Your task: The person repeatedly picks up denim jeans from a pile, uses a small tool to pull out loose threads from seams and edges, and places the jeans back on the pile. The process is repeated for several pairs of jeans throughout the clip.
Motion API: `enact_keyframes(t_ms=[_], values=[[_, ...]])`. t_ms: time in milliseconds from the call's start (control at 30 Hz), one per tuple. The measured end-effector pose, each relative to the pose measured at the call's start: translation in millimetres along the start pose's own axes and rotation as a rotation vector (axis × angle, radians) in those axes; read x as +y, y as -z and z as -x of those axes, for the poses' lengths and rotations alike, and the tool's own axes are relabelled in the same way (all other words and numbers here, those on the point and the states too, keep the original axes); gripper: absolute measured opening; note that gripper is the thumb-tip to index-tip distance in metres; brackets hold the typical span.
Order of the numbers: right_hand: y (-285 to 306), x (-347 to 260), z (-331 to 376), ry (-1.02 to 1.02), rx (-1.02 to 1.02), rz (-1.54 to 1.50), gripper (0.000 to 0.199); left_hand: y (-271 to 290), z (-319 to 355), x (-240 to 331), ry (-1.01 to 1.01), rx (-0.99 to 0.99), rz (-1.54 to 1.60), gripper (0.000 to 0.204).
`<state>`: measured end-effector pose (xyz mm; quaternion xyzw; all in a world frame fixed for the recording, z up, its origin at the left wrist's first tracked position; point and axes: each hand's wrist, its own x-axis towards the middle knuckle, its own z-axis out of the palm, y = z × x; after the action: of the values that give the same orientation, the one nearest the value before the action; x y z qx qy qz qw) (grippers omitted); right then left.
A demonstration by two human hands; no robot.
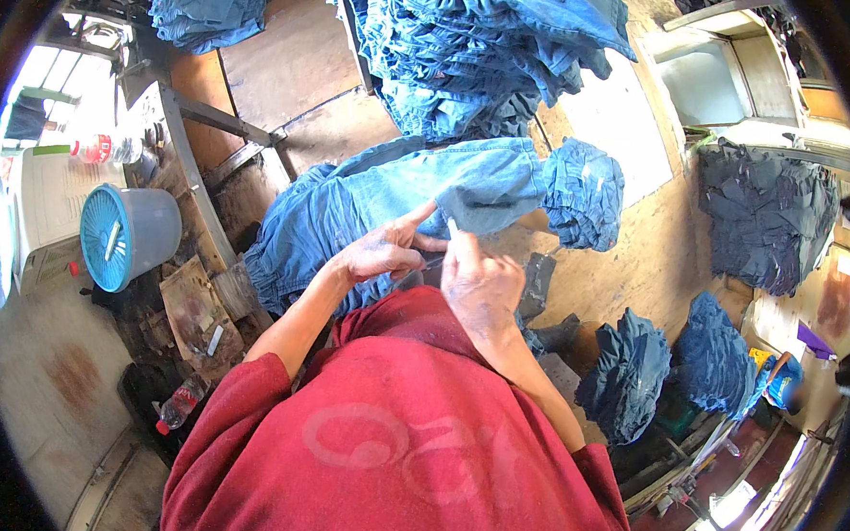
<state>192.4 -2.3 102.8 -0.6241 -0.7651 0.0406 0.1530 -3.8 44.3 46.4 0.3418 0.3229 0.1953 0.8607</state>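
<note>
A blue denim garment (372,181) is spread across the work surface in front of me, with one end hanging down at the left. My left hand (385,254) rests at its near edge, index finger stretched along the cloth and some other fingers bent. Close beside it, my right hand (482,286) is closed around a short white stick (453,229), perhaps chalk; its tip touches or nearly touches the denim. I cannot tell whether there is a mark under the tip.
A tall pile of denim (474,57) stands beyond the garment, and a small folded bundle (585,192) lies to its right. Dark garments (764,216) and blue stacks (628,377) are at the right. A lidded bucket (130,238) and a plastic bottle (182,404) are at the left.
</note>
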Motion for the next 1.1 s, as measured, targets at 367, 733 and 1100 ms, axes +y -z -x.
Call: enact_keyframes(t_ms=[367, 733, 1100], values=[[-4, -1, -3, 0.087, 0.039, -0.002, 0.017, 6, -2, -7, 0.001, -0.070, 0.013, 0.113], [11, 9, 16, 0.043, -0.021, -0.118, 0.017, 5, -5, -7, 0.057, -0.020, 0.000, 0.113], [37, 44, 9, -0.148, 0.000, -0.290, 0.011, -10, -4, -13, -0.084, 0.146, -0.214, 0.110]])
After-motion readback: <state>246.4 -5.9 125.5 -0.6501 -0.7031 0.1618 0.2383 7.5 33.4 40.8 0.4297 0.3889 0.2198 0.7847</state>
